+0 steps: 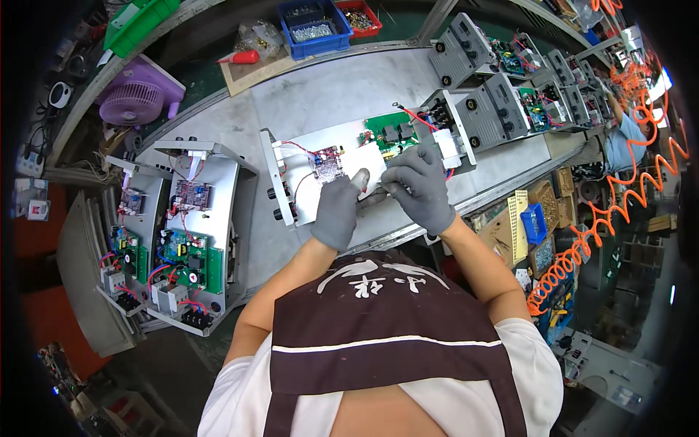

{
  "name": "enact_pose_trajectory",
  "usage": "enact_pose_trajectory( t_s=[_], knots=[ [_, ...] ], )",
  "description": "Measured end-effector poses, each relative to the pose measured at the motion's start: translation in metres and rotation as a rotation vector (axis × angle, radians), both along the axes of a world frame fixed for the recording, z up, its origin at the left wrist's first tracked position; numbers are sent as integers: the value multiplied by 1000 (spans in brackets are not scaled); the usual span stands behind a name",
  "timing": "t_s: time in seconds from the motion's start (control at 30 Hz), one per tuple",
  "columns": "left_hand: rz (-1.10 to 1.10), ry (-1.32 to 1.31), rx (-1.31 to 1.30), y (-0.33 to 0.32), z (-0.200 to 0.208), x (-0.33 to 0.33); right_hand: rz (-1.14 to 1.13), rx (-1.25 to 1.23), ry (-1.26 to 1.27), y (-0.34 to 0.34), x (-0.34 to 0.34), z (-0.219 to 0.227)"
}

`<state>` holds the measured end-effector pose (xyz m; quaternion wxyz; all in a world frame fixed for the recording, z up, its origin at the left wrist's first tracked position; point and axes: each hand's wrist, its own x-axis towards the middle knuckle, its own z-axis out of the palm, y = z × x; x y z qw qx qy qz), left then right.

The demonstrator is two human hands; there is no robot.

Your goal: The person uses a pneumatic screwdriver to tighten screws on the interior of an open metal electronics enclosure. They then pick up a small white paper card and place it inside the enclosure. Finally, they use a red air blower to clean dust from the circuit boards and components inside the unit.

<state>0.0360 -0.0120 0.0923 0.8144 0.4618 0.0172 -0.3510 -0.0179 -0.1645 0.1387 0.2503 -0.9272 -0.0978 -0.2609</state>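
Observation:
In front of me lies an open metal chassis (297, 191) with upright panels at both ends. It carries a small dark circuit board (328, 164) and a larger green circuit board (389, 133). A white flat piece (362, 159) sits between the boards. My left hand (339, 207), in a grey glove, is closed at the chassis's near side, thumb against fingers beside the white piece. Just right of it, my right hand (422, 191), also gloved, is bent in a pinch. The two hands' fingertips nearly meet; what they hold is too small or hidden to name.
Two similar chassis (207, 233) stand at the left, and several grey-panelled units (491, 109) line the bench to the right. A blue bin (314, 33) of small hardware and a red-handled tool (244, 57) are at the back. An orange coiled hose (561, 273) hangs at right.

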Motion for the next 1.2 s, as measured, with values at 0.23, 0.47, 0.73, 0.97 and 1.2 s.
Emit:
enact_pose_trajectory(
  t_s=[0.23, 0.47, 0.73, 0.97, 1.2],
  knots=[
    [-79, 248, 52, 12, -5, 14, -209, 144, 187, -41, 49, -2],
    [-99, 103, 266, 5, 1, 16, -224, -282, 425, -84, 80, -36],
    [-48, 72, 230, 1, -11, 18, -356, -3, 88, -73, 83, -37],
    [-24, 27, 207, 1, -5, 15, 123, -30, 147, -11, 35, 10],
    [26, 233, 37, 5, -8, 4, 122, -446, -83, 14, 25, -11]
  ],
)
